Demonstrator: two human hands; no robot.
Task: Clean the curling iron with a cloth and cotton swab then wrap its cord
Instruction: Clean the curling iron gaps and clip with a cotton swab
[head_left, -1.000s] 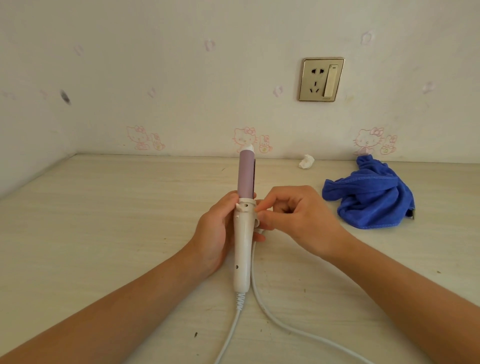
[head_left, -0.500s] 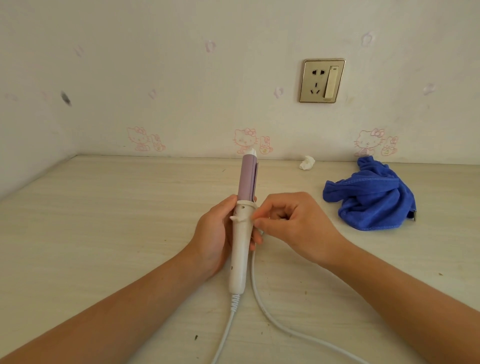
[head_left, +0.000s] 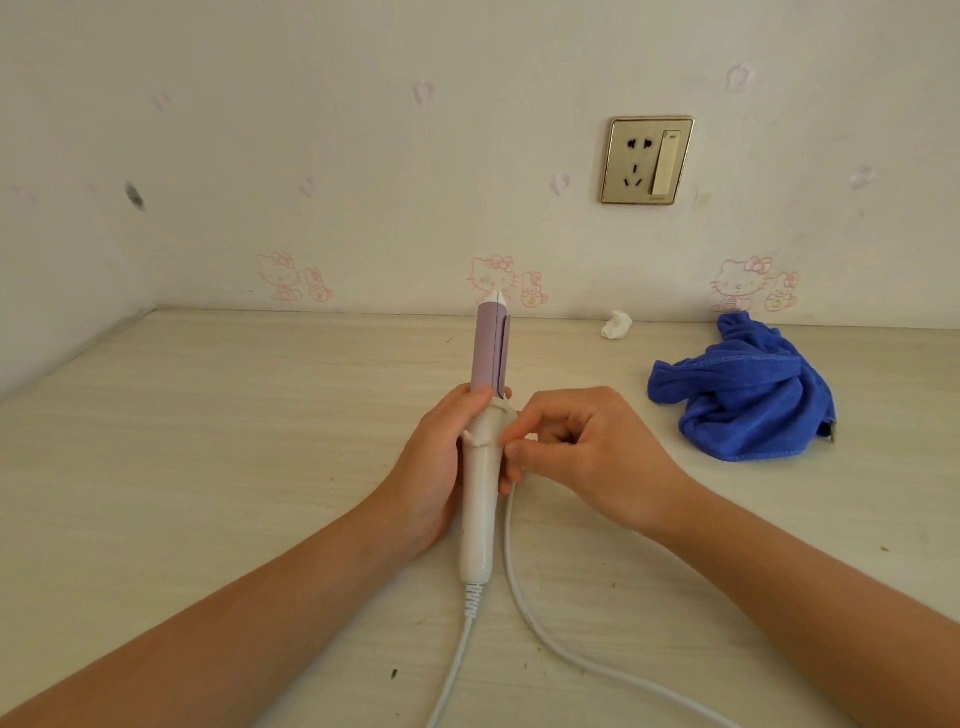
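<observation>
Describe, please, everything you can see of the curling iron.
The curling iron has a lilac barrel with a clamp, a white tip and a glossy white handle. It is held over the table, tip toward the wall. The left hand grips the handle; the right hand seems to pinch the cord against it. The cord leaves its base by a ribbed sleeve.

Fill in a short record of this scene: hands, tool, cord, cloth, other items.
Left hand: grips the curling iron by its white handle, barrel up
Right hand: fingertips pinched at the iron's collar; what they pinch is hidden
Cord: leaves the handle base; a second strand leads up to the right hand
Blue cloth: crumpled on the table, right, untouched
Other: white wad by the wall; wall socket, nothing plugged in
</observation>
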